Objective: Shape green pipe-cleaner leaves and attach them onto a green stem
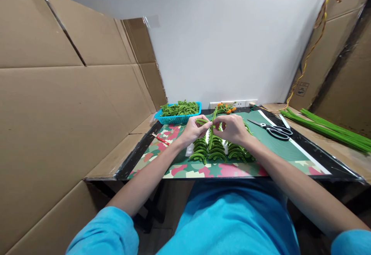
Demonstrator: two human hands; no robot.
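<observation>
Above the middle of the table, my left hand [195, 129] and my right hand [231, 127] meet, the fingers of each pinched on green pipe cleaners [211, 138]. One length stands nearly upright between them, and a bent loop sticks out at the left fingertips. Just how the pieces join is hidden by my fingers. Below my hands, several bent green pipe cleaner pieces [217, 156] lie in rows over white strips on the mat [262, 150]. My right wrist partly covers the rightmost row.
A blue basket [175, 120] heaped with curled green pieces stands at the back left, with an orange-and-green bunch [228, 109] to its right. Black-handled scissors [277, 132] and long green stems [333, 129] lie right. A red tool [160, 139] lies left. Cardboard walls [72, 104] flank the table.
</observation>
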